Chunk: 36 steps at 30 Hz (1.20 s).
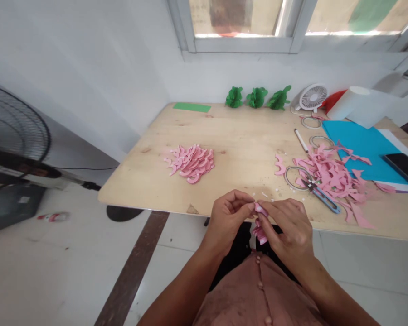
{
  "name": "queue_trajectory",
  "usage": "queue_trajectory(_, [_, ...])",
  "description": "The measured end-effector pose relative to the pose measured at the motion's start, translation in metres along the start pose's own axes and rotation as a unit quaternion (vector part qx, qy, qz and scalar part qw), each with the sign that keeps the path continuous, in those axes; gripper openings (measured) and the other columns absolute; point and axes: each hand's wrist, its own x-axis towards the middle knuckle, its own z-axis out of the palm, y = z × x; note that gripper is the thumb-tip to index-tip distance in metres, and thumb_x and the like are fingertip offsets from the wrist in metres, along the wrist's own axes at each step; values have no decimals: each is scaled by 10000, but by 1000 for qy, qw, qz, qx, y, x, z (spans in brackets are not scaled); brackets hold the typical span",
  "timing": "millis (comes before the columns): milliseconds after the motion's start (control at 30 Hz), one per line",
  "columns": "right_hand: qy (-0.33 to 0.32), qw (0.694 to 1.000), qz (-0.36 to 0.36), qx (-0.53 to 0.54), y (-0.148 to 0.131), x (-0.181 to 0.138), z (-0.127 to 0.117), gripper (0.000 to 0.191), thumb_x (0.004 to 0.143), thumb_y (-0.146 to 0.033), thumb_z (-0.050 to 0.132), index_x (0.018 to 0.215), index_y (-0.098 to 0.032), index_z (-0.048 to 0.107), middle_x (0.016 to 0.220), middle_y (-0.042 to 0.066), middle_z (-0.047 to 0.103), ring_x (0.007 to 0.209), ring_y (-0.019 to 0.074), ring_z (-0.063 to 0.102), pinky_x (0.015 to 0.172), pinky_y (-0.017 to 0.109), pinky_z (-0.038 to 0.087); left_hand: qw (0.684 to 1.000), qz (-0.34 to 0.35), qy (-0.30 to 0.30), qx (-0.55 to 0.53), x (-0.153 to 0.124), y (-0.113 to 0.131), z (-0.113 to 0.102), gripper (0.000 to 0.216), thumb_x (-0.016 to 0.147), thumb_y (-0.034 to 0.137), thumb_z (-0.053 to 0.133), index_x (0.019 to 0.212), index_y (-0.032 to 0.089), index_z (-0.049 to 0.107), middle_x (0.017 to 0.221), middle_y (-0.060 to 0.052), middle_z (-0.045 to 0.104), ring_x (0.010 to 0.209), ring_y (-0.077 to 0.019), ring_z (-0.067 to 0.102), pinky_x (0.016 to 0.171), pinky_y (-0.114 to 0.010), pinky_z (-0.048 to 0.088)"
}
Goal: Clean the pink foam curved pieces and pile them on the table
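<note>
Over the table's front edge, my left hand (226, 222) pinches thumb and fingers together at the left end of a pink paper piece (261, 208). On the other side, my right hand (290, 226) is closed on the same piece. Below the fingers hangs a bunch of layered pink paper (260, 233); the fingers hide how it joins the piece above. To the left on the table lies a heap of curved pink paper cutouts (193, 163). Blue-handled scissors (326, 199) rest to the right, near a separate wavy pink cutout (279, 164).
Pink paper scraps (336, 174) cover the right side, beside blue sheets (350, 140), a phone (404, 167) and a marker (301, 141). Tape rings (298, 178) lie nearby. Green paper figures (256, 97) and a small fan (313, 96) stand along the wall. A large fan (17, 122) is left.
</note>
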Motion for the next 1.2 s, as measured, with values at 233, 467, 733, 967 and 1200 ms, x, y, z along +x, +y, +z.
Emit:
queue_trajectory(233, [9,1000,-19,-8,0,2,-1,174,795,-96,627,962,-140,651,832,87,723,738,198,640,733,366,421,1000,9,-2,-1,-1,1,-1,87,687,162,707,717,134,631,625,5,641,593,-95,580,623,-215,470])
queue_trajectory(467, [-12,999,-44,-23,4,2,-4,229,798,-105,627,1019,-162,650,869,76,730,777,206,647,766,381,421,1000,6,6,4,0,4,0,98,668,163,718,692,130,629,594,7,639,573,-91,572,613,-210,470])
queue_trajectory(733, [-24,997,-61,-31,8,3,-5,232,811,-109,611,1023,-192,652,862,56,738,773,196,662,762,383,420,1000,-14,16,9,0,2,-1,102,652,171,720,688,134,631,587,4,644,559,-102,578,609,-229,476])
queue_trajectory(967, [-26,998,-62,-22,7,1,-1,244,784,-78,639,1016,-156,636,864,76,733,782,207,656,745,384,421,1000,-13,13,22,-1,2,-2,127,659,202,726,729,138,641,626,1,660,572,-99,583,610,-223,477])
queue_trajectory(1200, [-26,999,-17,19,6,2,0,189,815,-129,599,991,-176,650,861,73,726,757,205,641,724,376,433,999,-1,23,32,-1,2,-2,124,654,185,728,708,139,626,606,14,634,561,-90,561,604,-213,466])
